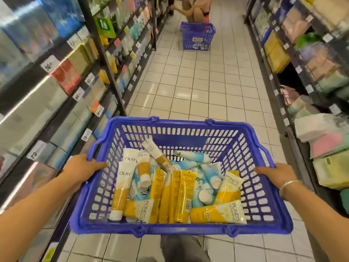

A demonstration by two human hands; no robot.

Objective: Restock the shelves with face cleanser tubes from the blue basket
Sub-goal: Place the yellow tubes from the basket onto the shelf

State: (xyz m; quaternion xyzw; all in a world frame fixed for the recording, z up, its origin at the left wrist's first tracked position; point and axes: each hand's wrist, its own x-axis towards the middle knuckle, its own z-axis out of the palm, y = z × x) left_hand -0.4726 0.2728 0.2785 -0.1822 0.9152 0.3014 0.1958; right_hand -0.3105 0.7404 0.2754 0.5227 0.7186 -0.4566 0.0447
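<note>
I carry a blue plastic basket (188, 127) in front of me above the tiled aisle floor. My left hand (81, 169) grips its left rim and my right hand (277, 174), with a silver bangle at the wrist, grips its right rim. Inside lie several face cleanser tubes (181, 188): white and yellow Olay and Pond's tubes, yellow cartons and light blue tubes, piled loosely. Shelves (79, 95) with boxed goods and price tags run along my left.
A second blue basket (197, 35) stands on the floor far down the aisle, with a crouching person (196, 8) behind it. Shelves (309, 76) of packaged goods line the right side. White tiled floor (198, 82) runs between the two shelf rows.
</note>
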